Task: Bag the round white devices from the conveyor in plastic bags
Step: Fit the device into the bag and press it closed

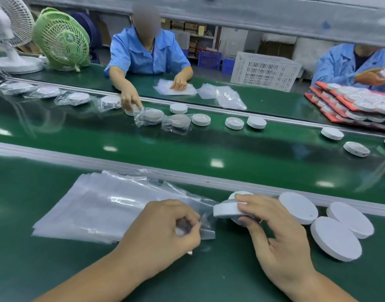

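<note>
My left hand [165, 227] pinches the open end of a clear plastic bag [205, 214] that lies on top of a stack of plastic bags [93, 208]. My right hand [272, 232] grips a round white device [225, 209] at the bag's mouth, tilted on edge. Three more round white devices [335, 237] lie flat to the right of my right hand. On the green conveyor [187, 149] beyond the metal rail [121, 165] sit several bare devices [234, 123] and several bagged ones [176, 123].
Across the belt a person in a blue coat [143, 53] reaches for a device and has bags under the other hand. Another person sits at far right beside red trays [348, 101] of devices. Two fans [60, 38] stand at back left, a white crate [265, 70] behind.
</note>
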A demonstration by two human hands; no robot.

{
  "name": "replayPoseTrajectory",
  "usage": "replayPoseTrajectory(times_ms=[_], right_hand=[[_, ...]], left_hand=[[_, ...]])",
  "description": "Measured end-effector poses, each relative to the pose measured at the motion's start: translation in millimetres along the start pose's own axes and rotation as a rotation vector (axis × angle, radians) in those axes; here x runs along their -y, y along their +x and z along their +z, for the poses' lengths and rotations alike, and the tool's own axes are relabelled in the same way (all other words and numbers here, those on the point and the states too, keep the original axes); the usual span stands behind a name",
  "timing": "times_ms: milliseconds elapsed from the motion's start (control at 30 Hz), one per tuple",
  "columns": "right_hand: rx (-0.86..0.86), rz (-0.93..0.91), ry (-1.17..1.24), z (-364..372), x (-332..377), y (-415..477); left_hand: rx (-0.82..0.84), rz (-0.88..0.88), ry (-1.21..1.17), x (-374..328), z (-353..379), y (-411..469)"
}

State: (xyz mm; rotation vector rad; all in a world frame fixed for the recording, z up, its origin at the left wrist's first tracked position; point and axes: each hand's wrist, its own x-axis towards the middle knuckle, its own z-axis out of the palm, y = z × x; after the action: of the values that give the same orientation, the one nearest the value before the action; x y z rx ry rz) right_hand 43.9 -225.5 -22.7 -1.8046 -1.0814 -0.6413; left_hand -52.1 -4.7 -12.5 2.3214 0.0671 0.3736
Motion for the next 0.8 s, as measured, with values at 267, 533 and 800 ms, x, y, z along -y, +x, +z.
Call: replayPoseTrajectory(times_ms=[267, 533, 800], right_hand=[[0.078, -0.202, -0.078, -0.2, -1.5, -5.9], [-0.149, 0.446, 0.255, 9.1, 34.1, 1.2], [0.320, 0.502, 0.138, -0.1, 30.3, 34.3]], left_hand=[[-0.042, -0.048, -0.261, -12.1, -0.4, -5.3], [-0.040, -0.010, -0.477, -19.1, 12.9, 0.3], [-0.284, -0.016, -0.560, -29.7, 8.6, 14.4]])
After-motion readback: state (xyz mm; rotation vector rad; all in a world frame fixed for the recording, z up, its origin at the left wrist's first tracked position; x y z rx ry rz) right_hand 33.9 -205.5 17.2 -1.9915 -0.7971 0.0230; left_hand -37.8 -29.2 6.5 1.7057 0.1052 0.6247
